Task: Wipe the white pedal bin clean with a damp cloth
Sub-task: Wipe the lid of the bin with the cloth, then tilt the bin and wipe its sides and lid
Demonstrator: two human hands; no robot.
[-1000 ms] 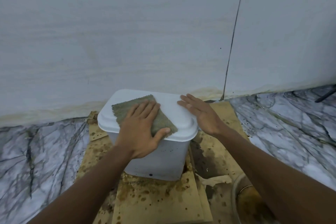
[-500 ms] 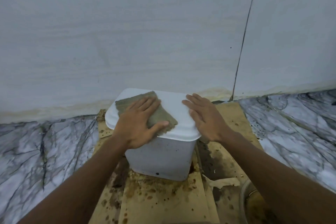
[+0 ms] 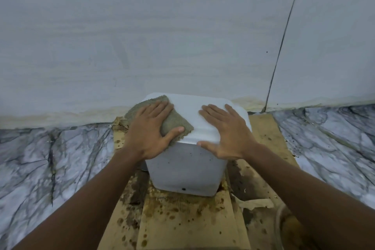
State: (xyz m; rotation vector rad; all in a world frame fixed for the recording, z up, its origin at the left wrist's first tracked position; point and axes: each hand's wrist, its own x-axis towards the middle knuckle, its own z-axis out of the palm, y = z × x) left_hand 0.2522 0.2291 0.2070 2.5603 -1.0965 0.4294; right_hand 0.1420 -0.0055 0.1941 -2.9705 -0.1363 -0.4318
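Left hand (image 3: 150, 134) flat on cloth (image 3: 176, 123), hiding its middle, right hand (image 3: 227, 134) flat on white pedal bin (image 3: 182, 168)

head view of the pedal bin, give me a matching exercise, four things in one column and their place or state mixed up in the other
Things
1. cloth
2. right hand
3. cardboard
4. pedal bin

Place or state
a. stained, lying flat on the marble floor
b. bare on the lid, fingers straight
c. pressed under the left hand at the lid's left side
d. white, standing on the cardboard by the wall

Pairs: 1-c, 2-b, 3-a, 4-d
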